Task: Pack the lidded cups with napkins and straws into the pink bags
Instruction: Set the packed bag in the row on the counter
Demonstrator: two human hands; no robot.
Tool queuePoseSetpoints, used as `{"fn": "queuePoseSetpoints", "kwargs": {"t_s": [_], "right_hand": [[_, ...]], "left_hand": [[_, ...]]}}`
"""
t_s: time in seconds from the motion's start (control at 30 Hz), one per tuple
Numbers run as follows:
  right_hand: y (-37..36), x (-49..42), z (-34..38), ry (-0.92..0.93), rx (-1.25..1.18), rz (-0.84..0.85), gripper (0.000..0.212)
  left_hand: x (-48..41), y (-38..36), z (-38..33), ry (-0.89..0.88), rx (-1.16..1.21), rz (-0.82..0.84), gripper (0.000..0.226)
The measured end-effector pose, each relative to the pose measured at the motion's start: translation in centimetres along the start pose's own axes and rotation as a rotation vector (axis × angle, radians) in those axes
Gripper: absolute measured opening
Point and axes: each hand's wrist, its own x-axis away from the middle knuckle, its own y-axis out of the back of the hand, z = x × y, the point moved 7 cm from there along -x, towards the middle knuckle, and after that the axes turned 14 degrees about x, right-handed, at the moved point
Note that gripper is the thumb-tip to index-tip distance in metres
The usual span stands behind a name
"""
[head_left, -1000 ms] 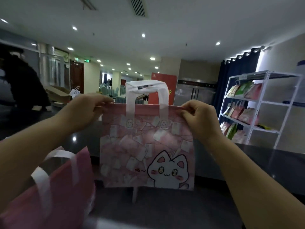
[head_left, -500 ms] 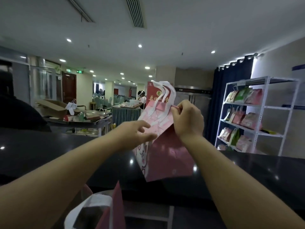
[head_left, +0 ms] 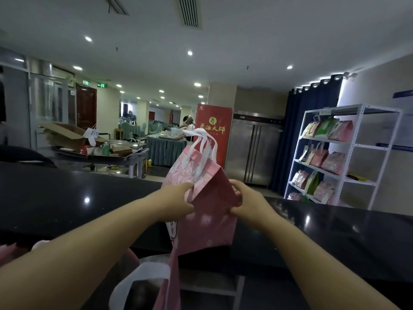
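Since the earlier frame, the left hand (head_left: 178, 201) now joins the right hand (head_left: 244, 203) in pinching the pink bag (head_left: 206, 211) at its side folds; the bag looks light and limp, so grip it at the edges.

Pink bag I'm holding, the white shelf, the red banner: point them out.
Held bag (head_left: 207, 224): head view, plain side panel.
White shelf (head_left: 377, 110): head view, top board.
Red banner (head_left: 221, 115): head view, upper red face.

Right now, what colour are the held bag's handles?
The handles are white, clearest in the head view.
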Motion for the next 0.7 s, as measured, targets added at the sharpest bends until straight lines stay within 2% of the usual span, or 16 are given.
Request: {"fn": "queuePoseSetpoints", "kwargs": {"t_s": [0.07, 0.17, 0.37, 0.5, 0.6, 0.7], "right_hand": [[-1.1, 0.1, -0.3, -0.041, 0.023, 0.01, 0.067], [-1.9, -0.4, -0.1, -0.056, 0.072, -0.058, 0.056], [-2.5, -1.8, 2.8, -0.048, 0.118, -0.181, 0.046], [-4.1, -2.9, 6.7, -0.028, 0.176, -0.158, 0.033], [-5.6, -4.0, 10.4, -0.013, 0.185, -0.126, 0.038], [-7.6, -5.4, 14.7, -0.014, 0.187, -0.066, 0.04]], "left_hand": [[0.0, -0.8, 1.0, 0.035, 0.012, 0.02, 0.081], [-0.1, -1.2, 1.8, 0.044, 0.064, -0.005, 0.089], [0.1, 1.7, 3.0, -0.004, 0.221, -0.139, 0.084], [1.2, 5.1, 4.8, -0.038, 0.203, -0.203, 0.066], [1.8, 8.3, 7.4, -0.04, 0.123, -0.235, 0.051], [2.5, 11.5, 10.7, -0.039, 0.067, -0.229, 0.049]]}}
